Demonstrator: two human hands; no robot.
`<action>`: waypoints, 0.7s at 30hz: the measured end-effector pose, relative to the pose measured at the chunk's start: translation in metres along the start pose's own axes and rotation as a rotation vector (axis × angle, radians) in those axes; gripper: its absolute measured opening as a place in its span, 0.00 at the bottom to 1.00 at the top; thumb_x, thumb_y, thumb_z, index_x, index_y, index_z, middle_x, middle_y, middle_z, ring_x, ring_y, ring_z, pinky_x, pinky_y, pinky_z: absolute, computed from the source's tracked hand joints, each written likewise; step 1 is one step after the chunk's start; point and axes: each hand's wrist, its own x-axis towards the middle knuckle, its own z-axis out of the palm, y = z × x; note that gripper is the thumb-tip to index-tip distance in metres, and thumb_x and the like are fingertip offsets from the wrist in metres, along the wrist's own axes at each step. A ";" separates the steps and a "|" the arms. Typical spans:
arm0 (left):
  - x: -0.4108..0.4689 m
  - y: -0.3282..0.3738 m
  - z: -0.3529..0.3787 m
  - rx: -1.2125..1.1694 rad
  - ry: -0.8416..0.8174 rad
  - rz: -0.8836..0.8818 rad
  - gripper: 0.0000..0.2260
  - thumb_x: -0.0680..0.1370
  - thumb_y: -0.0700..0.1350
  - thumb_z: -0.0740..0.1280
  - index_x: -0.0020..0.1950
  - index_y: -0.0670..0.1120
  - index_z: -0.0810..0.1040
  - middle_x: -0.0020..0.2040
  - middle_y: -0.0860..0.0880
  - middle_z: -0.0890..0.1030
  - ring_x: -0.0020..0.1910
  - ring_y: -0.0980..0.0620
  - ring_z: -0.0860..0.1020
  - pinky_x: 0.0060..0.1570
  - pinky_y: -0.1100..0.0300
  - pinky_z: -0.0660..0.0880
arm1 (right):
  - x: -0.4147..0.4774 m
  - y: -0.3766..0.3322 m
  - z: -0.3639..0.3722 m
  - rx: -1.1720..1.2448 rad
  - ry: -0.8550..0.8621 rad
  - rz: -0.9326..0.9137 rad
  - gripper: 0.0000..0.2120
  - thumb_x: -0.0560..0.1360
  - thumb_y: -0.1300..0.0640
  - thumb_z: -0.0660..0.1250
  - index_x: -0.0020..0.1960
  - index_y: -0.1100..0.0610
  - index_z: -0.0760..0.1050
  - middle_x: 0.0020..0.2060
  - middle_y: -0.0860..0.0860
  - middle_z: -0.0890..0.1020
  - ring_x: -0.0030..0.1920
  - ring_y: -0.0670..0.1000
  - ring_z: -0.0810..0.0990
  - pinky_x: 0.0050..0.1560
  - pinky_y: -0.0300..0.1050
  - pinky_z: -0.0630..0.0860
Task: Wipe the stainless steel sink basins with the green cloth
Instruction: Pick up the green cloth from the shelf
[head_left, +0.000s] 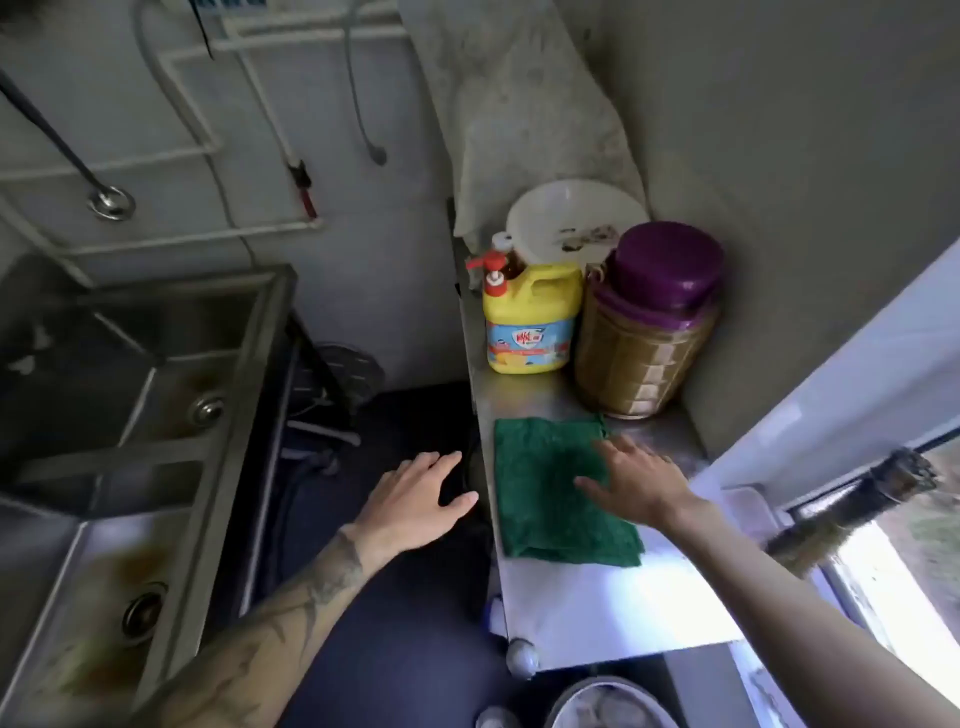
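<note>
On the steel counter (519, 400) at 5 o'clock, green cloth (545, 499) lies flat. Right hand (644, 483), fingers spread, gripping nothing, sits over its 3 o'clock edge; left hand (415, 499) open, empty. Advice: bunch cloth into the palm before crossing to sink basins (166, 374) at 9 o'clock.

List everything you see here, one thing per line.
stainless steel sink basins: two, grey, brown-stained, left
green cloth: one, green, flat on counter
flat steel counter: one, silver, right
yellow detergent bottle with red pump: one, yellow, counter's back
brown jar with purple lid: one, brown, beside bottle
round white plate: one, white, leaning behind bottle
metal ladle: one, silver, hanging upper left
left hand: one, open, left of counter
right hand: one, open, over cloth
</note>
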 end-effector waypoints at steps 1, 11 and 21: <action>0.010 -0.001 0.005 -0.021 -0.027 -0.010 0.33 0.84 0.66 0.59 0.87 0.56 0.57 0.85 0.50 0.61 0.82 0.46 0.63 0.79 0.49 0.62 | 0.009 0.002 0.005 0.037 -0.001 0.060 0.35 0.81 0.34 0.62 0.80 0.53 0.61 0.76 0.56 0.69 0.74 0.60 0.72 0.69 0.56 0.72; 0.045 -0.006 0.048 -0.097 -0.110 -0.071 0.32 0.85 0.66 0.57 0.86 0.57 0.57 0.84 0.50 0.63 0.82 0.46 0.63 0.78 0.49 0.61 | 0.042 -0.023 0.054 0.324 0.004 0.366 0.30 0.81 0.42 0.68 0.68 0.65 0.67 0.67 0.62 0.74 0.68 0.66 0.75 0.63 0.59 0.74; -0.004 -0.046 0.040 -0.172 -0.047 -0.139 0.31 0.85 0.65 0.57 0.86 0.56 0.57 0.83 0.48 0.64 0.81 0.45 0.65 0.78 0.48 0.61 | 0.016 -0.089 0.010 0.492 0.069 -0.103 0.12 0.83 0.49 0.66 0.55 0.54 0.65 0.44 0.55 0.80 0.52 0.67 0.80 0.43 0.52 0.67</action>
